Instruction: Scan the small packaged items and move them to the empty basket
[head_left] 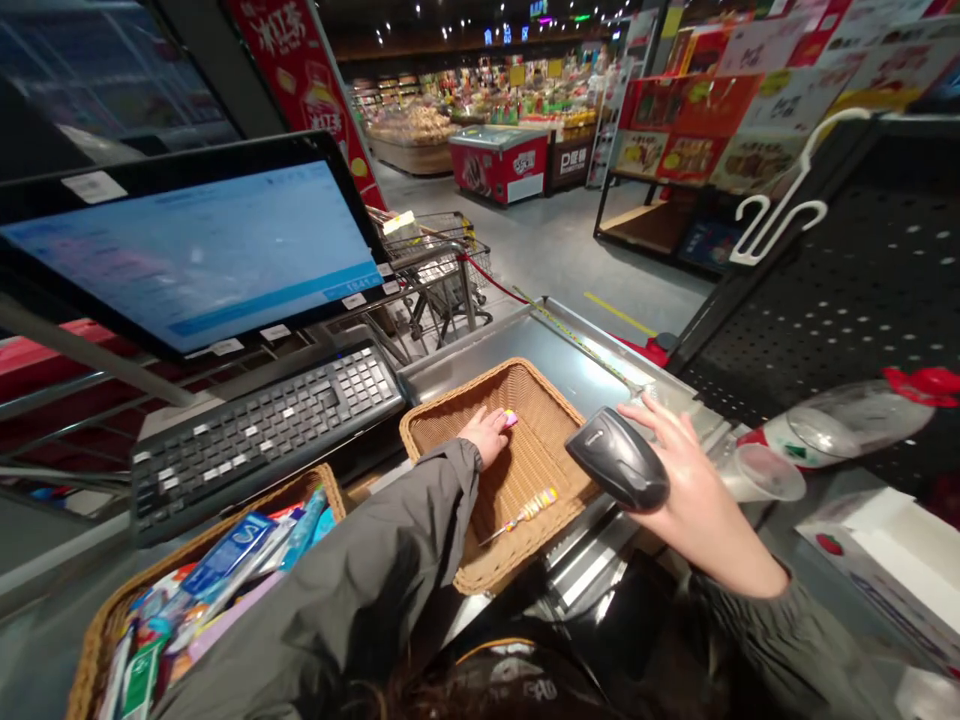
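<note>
My left hand [486, 435] reaches into a woven basket [450, 415] on the steel checkout counter, its fingers closed on a small pink item [511, 418]. A thin yellow and orange packet [529, 510] lies on the basket floor, nearer to me. My right hand [686, 480] grips a black barcode scanner [619, 458] above the basket's right rim, its head pointing left toward the basket.
A keyboard [262, 425] and a tilted till screen [195, 250] stand at left. A second basket [105, 620] full of packets sits at near left. A clear plastic cup [757, 472], a red-capped bottle [840, 425] and a white box [885, 560] lie at right. Shopping trolleys [439, 265] stand beyond the counter.
</note>
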